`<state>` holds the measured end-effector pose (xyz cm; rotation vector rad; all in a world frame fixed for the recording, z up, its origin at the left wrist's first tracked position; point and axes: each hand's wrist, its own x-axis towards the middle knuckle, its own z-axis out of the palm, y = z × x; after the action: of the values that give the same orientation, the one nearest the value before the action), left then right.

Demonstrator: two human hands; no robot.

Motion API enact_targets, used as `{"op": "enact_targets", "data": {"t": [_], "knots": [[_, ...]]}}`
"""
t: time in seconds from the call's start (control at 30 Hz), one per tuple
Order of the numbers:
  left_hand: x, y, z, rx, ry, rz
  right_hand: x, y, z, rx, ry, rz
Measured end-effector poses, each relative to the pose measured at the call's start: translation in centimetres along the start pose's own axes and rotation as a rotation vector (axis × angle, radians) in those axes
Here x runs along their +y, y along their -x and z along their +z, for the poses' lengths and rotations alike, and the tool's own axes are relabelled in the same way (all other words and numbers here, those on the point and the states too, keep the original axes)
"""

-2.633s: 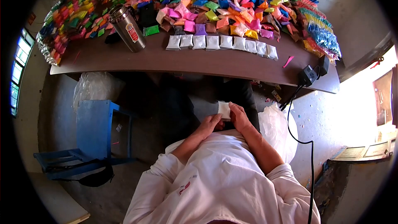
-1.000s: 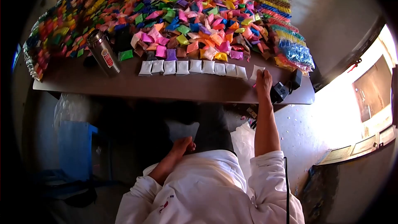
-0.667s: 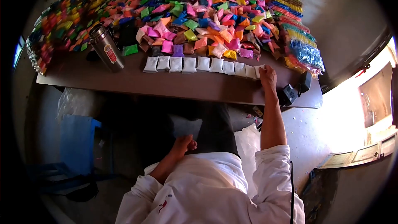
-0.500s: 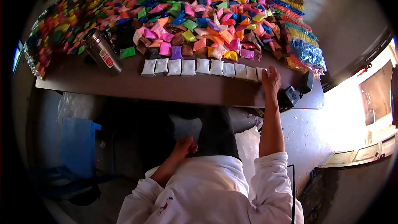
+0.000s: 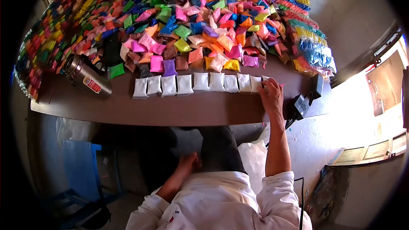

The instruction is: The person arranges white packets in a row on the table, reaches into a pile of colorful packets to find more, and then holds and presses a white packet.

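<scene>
Reaches with the right hand point(image 5: 272, 97) to the right end of the row of white packets point(image 5: 185, 84) mid-frame, touching the end one with part-bent fingers; cannot tell whether gripped. Holds the left hand point(image 5: 189, 162) loosely curled over the lap at lower centre, too blurred to tell what, if anything, is inside. Near the right hand, to its right, see the black adapter point(image 5: 301, 106).

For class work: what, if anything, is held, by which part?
Right hand: fingers over the rightmost white packet, near side; hold cannot be told. Left hand: nothing visible.
</scene>
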<state>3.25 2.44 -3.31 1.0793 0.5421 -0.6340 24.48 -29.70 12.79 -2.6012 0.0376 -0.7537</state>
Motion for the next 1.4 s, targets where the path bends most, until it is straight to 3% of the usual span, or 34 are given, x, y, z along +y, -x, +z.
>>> {"op": "enact_targets", "data": {"t": [0.53, 0.57, 0.7, 0.83, 1.2, 1.4], "knots": [[-0.3, -0.7, -0.7, 0.037, 0.060, -0.081, 0.6, -2.8, 1.7, -0.116, -0.016, -0.001], [-0.4, -0.7, -0.8, 0.030, 0.066, -0.068, 0.4, -2.6, 1.8, -0.052, 0.013, -0.010], [0.7, -0.1, -0.3, 0.043, 0.067, -0.073, -3.8, -1.6, 1.5, 0.035, 0.035, -0.055], [0.7, 0.1, -0.4, 0.020, 0.078, -0.049, -8.1, -0.5, 2.5, -0.087, -0.081, -0.094], [0.9, 0.4, -0.2, 0.010, 0.155, -0.063, -8.2, -2.5, 4.5, -0.202, -0.108, -0.073], [0.9, 0.6, -0.4, -0.021, 0.141, -0.026, -12.2, -1.4, 4.3, -0.150, -0.158, -0.125]]}}
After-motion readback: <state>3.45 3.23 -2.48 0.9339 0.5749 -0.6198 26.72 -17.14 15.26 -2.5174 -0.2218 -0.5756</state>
